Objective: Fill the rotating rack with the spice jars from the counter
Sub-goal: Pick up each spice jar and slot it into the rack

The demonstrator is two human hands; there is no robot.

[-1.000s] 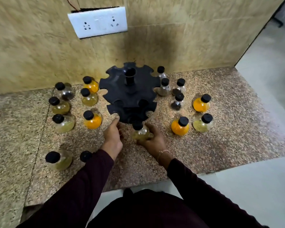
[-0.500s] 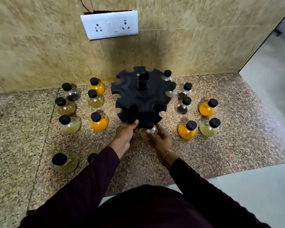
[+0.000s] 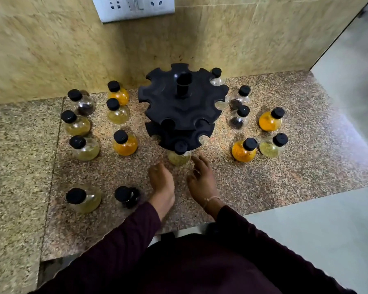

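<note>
— Where are our hands?
— Both hover low over the table [image 3: 285,187], just in front of the rack [image 3: 182,107]. Our left hand [image 3: 162,183] holds nothing, its fingers loosely apart; our right hand [image 3: 202,179] is the same, fingers spread and empty.
— And the jar?
— The pale yellow jar [image 3: 179,154] sits in the front slot of the rack's lower tier, clear of both hands. The other jars stand on the table at either side, two near our left sleeve.
</note>
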